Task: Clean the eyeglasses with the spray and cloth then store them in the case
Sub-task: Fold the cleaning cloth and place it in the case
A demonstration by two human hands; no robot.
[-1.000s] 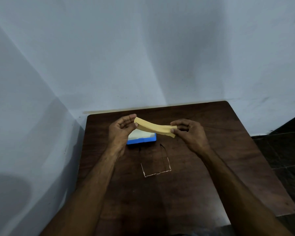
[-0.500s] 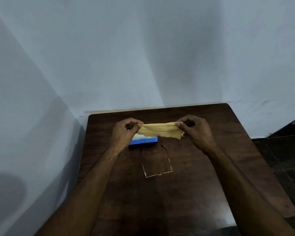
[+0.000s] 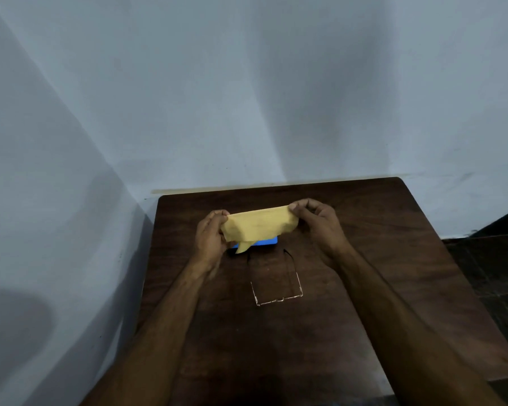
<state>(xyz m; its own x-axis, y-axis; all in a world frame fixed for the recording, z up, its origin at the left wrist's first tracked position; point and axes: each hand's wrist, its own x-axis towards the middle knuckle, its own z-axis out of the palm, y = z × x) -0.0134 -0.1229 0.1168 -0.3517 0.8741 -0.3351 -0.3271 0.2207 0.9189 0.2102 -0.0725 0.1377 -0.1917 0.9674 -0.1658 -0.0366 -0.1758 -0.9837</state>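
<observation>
1. Nearest, at the bottom of the frame, two bare forearms reach up over the dark wooden table.
2. Next come the eyeglasses, just below the middle of the frame. They lie on the table and no hand touches them. The front with the lenses faces the bottom of the frame. It runs left to right, with its right end a bit higher. The two thin side arms are open and point up the frame, toward the case.
3. Above them are the hands. The left hand has its fingers curled round the left end of the yellow cloth, with the thumb pressed on top. The right hand pinches the upper right corner between thumb and fingertips.
4. The cloth is stretched between the two hands, up off the table. Its long side runs left to right, and the right end sits a bit higher. One corner hangs down at the lower left.
5. Just behind the cloth is the blue case, on the table near the tips of the side arms. Only a thin blue strip shows, so I cannot tell if it is open.
6. Farthest back is the pale wall, filling the top of the frame.
7. How far along: I think this is an early step. The cloth is being opened up, ready to wipe. No spray bottle is in the frame, and I cannot tell if the lenses are wet. Wiping the lenses, folding the side arms and putting the eyeglasses in the case are not yet done.
</observation>
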